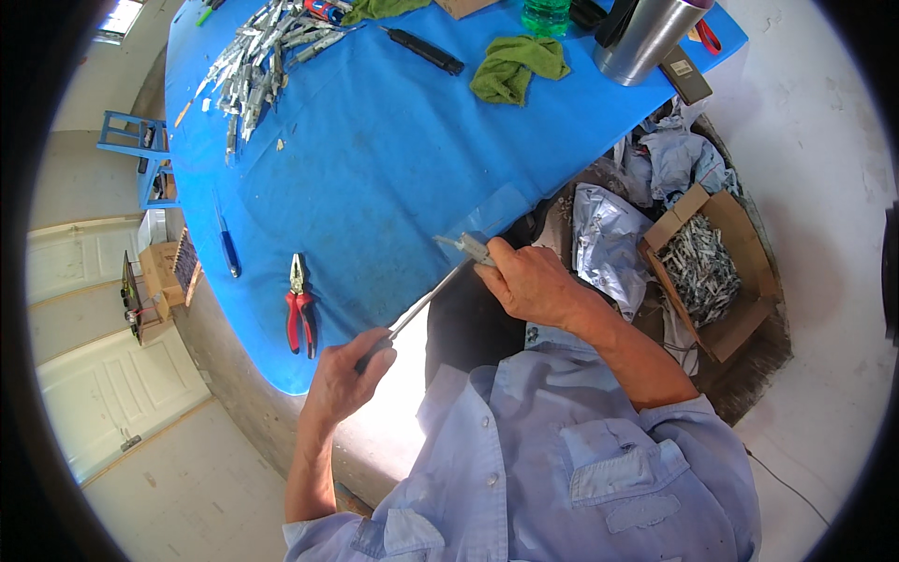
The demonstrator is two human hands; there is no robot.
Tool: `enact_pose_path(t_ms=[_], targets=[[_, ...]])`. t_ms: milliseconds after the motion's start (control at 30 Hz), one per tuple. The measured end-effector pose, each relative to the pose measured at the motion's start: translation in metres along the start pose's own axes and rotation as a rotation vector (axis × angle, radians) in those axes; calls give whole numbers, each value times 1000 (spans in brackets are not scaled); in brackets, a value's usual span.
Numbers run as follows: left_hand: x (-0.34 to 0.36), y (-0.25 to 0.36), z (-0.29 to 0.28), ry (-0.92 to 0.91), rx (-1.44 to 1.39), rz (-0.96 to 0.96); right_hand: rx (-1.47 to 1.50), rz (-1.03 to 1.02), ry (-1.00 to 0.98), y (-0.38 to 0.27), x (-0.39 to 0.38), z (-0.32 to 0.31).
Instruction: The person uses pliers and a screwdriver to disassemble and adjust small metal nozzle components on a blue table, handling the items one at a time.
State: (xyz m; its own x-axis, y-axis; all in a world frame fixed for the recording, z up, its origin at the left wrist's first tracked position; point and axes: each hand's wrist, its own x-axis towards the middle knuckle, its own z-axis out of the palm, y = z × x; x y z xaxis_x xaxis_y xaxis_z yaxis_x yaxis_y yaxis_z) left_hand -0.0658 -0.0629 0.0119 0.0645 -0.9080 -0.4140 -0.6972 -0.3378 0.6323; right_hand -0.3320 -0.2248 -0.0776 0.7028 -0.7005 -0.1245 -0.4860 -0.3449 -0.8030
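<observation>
My left hand (343, 377) is closed round the dark handle of a screwdriver (429, 298), whose long metal shaft slants up and to the right. My right hand (536, 283) pinches a small grey-white piece (476, 249) over the table's near edge. The shaft's far end meets this piece or lies right beside it; the exact contact is too small to tell. Combination pliers (299, 307) with red-and-black handles lie on the blue-covered table (375, 187), near my left hand. Left of them is a second screwdriver (226, 245) with a blue handle.
A heap of similar grey-white pieces (257, 70) covers the far left. Further right lie a black knife-like tool (423, 51), a green cloth (517, 69) and a steel tumbler (644, 42). Beside the table, at right, a cardboard box (749, 323) of grey pieces stands near silvery bags (604, 245).
</observation>
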Motion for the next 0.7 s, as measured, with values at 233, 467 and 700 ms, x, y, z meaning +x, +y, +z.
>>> enact_pose_path(t_ms=[233,467,700], targets=[[1,-10,6,-33,-139,-61,2,-10,13,-1,-1,1],[1,-1,5,-103,-274,-211,13,-11,16,-1,-1,0],[-7,15,8,161,135,52,30,-43,64,2,-1,5]])
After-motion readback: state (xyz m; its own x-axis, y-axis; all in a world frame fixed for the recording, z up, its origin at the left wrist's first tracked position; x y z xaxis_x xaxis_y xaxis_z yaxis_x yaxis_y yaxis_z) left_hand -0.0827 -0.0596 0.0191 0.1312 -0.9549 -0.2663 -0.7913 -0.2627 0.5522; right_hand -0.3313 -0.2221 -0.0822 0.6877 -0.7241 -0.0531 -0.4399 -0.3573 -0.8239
